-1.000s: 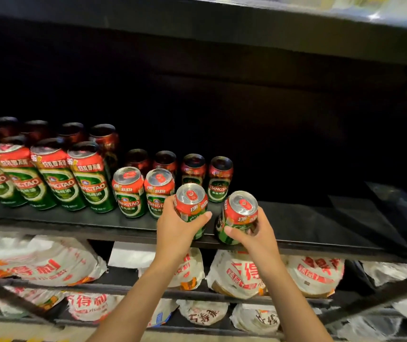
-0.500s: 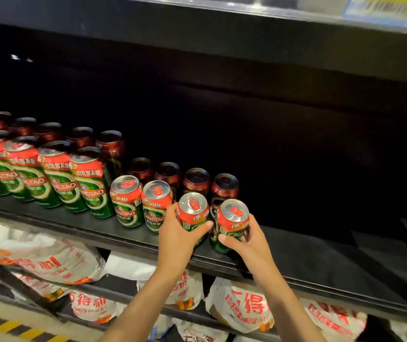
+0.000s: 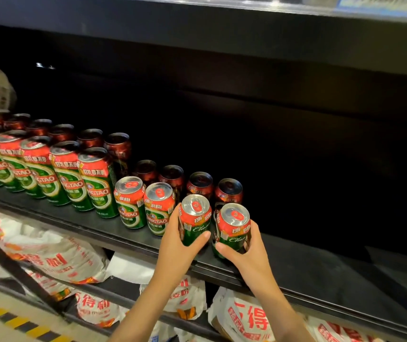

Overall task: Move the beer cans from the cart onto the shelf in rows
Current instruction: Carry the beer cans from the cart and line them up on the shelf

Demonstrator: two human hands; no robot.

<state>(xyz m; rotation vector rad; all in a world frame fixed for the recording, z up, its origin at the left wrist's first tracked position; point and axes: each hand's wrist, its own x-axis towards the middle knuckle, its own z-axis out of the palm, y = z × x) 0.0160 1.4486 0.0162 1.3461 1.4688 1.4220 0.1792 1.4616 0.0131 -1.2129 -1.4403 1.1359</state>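
My left hand (image 3: 180,245) grips a short red-and-green beer can (image 3: 195,218) near the front edge of the black shelf (image 3: 308,265). My right hand (image 3: 246,253) grips a second short can (image 3: 233,228) just to its right. Both cans stand upright, right of two matching short cans (image 3: 145,203) in the front row. Behind them stands a back row of short cans (image 3: 200,183) in shadow. Tall cans (image 3: 69,174) fill the shelf's left part in rows. The cart is out of view.
The shelf right of my hands is bare and dark. An upper shelf edge (image 3: 222,28) hangs overhead. Below, white bags with red print (image 3: 57,260) lie on lower racks. A yellow-and-black floor stripe (image 3: 7,319) runs at the lower left.
Both hands have carried their cans a little deeper onto the shelf, closer to the row of short cans. The camera has shifted right and downward.
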